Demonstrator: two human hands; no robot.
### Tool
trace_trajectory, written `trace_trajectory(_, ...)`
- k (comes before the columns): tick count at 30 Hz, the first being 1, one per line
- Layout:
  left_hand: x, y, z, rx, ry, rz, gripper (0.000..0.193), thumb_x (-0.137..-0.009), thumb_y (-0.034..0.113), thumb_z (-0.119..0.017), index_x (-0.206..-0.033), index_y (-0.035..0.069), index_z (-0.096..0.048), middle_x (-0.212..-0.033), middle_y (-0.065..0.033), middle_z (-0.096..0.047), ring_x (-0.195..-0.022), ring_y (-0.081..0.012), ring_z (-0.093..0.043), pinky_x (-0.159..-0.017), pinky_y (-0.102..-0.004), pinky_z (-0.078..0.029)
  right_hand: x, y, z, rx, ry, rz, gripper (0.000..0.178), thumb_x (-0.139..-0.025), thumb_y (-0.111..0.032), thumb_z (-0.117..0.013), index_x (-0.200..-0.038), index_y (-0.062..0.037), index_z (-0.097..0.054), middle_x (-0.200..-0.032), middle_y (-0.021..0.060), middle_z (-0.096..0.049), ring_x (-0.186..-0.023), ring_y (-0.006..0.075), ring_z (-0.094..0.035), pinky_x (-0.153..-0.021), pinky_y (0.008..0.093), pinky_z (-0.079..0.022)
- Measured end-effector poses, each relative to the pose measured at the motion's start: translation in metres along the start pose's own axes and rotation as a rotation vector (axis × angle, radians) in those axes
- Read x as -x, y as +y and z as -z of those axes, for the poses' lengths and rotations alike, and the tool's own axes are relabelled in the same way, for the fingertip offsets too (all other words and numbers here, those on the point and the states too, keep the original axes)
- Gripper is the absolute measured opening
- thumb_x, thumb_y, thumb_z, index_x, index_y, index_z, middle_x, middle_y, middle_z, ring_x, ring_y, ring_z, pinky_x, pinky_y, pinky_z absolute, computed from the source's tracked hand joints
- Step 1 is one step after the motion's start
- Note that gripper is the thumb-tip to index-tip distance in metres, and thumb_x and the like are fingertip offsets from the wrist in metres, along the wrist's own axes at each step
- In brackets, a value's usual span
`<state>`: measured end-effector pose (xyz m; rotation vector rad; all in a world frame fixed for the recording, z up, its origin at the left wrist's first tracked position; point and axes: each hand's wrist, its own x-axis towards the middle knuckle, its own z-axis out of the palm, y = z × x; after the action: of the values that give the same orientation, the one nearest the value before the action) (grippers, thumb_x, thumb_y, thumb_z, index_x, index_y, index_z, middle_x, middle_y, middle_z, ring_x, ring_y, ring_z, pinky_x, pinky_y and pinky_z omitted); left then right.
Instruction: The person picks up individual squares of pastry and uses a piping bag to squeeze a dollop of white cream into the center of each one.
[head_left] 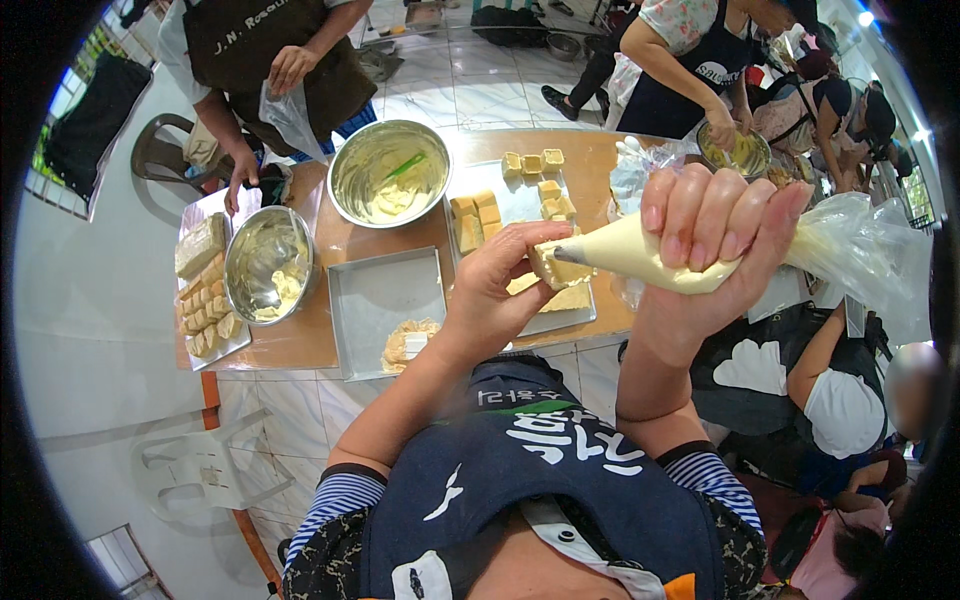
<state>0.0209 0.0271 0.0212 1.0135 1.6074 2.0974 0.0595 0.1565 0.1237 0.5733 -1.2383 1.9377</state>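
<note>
My right hand (715,235) is wrapped round a clear piping bag (625,252) full of pale yellow cream, its loose end twisted up behind my thumb. The bag's metal tip touches the top of a small cake piece (560,274), whose rim carries a piped cream border. Fingers and thumb of my left hand (495,285) grip that cake piece by its sides. Below and beyond it lies a tray (522,208) with several more small cakes (548,160), some with cream edging, and plain cake blocks (475,220).
Left of the cakes is a rectangular metal pan (385,290) holding cake scraps (405,345). Two steel bowls with cream stand on the table, the far one (345,190) with a green spatula (407,163). A board of cut cakes (208,305) sits far left. Other people work across the table.
</note>
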Motion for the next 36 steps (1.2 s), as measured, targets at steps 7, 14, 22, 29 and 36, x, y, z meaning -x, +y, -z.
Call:
trace_trajectory(7, 0.0, -0.002, -0.001, 0.039, 0.01, 0.016, 0.04, -0.071, -0.007, -0.06, -0.109, -0.002, -0.049, -0.111, -0.0111, -0.049, -0.101, -0.0163, -0.05, -0.086, -0.028, -0.042, 0.0, 0.0, 0.003, -0.01, 0.005, -0.004, 0.046, -0.093, -0.033, -0.021, -0.052, -0.0129, -0.031, -0.042, -0.0003, -0.032, -0.036, 0.0117, -0.034, -0.046, 0.0281, -0.036)
trace_trajectory(14, -0.003, -0.016, -0.001, 0.124, 0.031, 0.078, 0.041, -0.071, -0.008, -0.059, -0.11, -0.001, -0.048, -0.104, -0.0088, -0.054, -0.095, -0.0141, -0.052, -0.084, -0.0265, -0.043, -0.01, 0.002, 0.036, -0.201, 0.264, -0.062, 0.047, -0.091, -0.036, -0.03, -0.05, -0.0135, -0.031, -0.041, -0.0012, -0.031, -0.038, 0.0108, -0.031, -0.049, 0.0277, -0.035)
trace_trajectory(22, -0.009, -0.096, 0.034, 0.262, 0.212, 0.223, 0.035, -0.069, -0.002, -0.063, -0.103, 0.001, -0.053, -0.099, -0.0049, -0.054, -0.084, -0.0111, -0.054, -0.073, -0.024, -0.046, 0.007, 0.015, 0.116, -0.554, 0.657, -0.274, 0.043, -0.082, -0.03, -0.053, -0.047, -0.0141, -0.033, -0.042, -0.0033, -0.031, -0.043, 0.0092, -0.034, -0.053, 0.0261, -0.033)
trace_trajectory(29, -0.038, -0.164, 0.064, -0.324, 0.291, 0.285, 0.036, -0.064, 0.009, -0.068, -0.098, 0.002, -0.056, -0.091, -0.0051, -0.054, -0.075, -0.012, -0.053, -0.067, -0.0246, -0.045, 0.026, -0.008, 0.155, -0.539, 0.751, -0.234, 0.043, -0.082, -0.03, -0.053, -0.047, -0.0142, -0.034, -0.042, -0.0034, -0.03, -0.042, 0.0094, -0.034, -0.05, 0.0259, -0.031)
trace_trajectory(36, -0.083, -0.231, 0.057, -0.454, 0.149, 0.299, 0.038, -0.062, 0.01, -0.069, -0.097, 0.001, -0.056, -0.089, -0.0088, -0.055, -0.074, -0.0155, -0.054, -0.067, -0.0271, -0.045, 0.034, -0.021, 0.168, -0.44, 0.887, -0.206, 0.044, -0.083, -0.031, -0.052, -0.049, -0.0146, -0.03, -0.042, -0.0032, -0.026, -0.042, 0.0091, -0.031, -0.049, 0.0235, -0.029)
